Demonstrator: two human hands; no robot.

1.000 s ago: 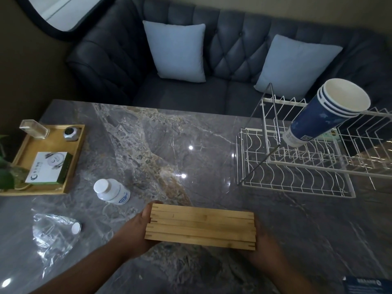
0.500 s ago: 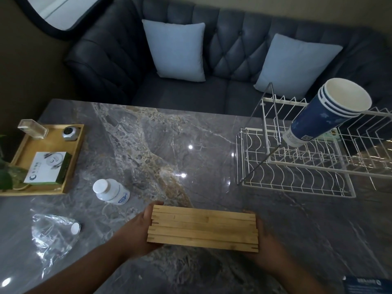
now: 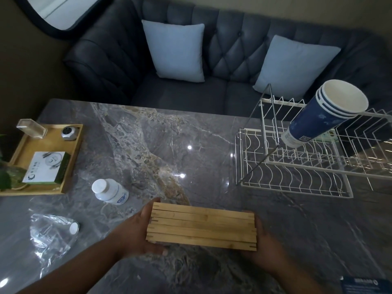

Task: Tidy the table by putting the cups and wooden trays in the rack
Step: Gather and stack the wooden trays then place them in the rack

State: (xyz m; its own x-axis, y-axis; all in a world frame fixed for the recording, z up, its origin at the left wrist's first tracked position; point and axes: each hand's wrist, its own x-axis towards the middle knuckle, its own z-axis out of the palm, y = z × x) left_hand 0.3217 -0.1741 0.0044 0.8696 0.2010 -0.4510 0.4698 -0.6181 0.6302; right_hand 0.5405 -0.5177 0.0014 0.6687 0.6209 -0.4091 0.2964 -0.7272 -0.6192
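My left hand (image 3: 135, 236) and right hand (image 3: 267, 249) are bare, with no gloves, rings or watch. My forearms are bare too; no sleeve reaches the part in view. One left thumbnail shows, short and plain.

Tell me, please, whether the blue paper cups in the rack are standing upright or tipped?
Tipped. The stacked blue cups lean in the white wire rack, base down-left, open mouth up-right.
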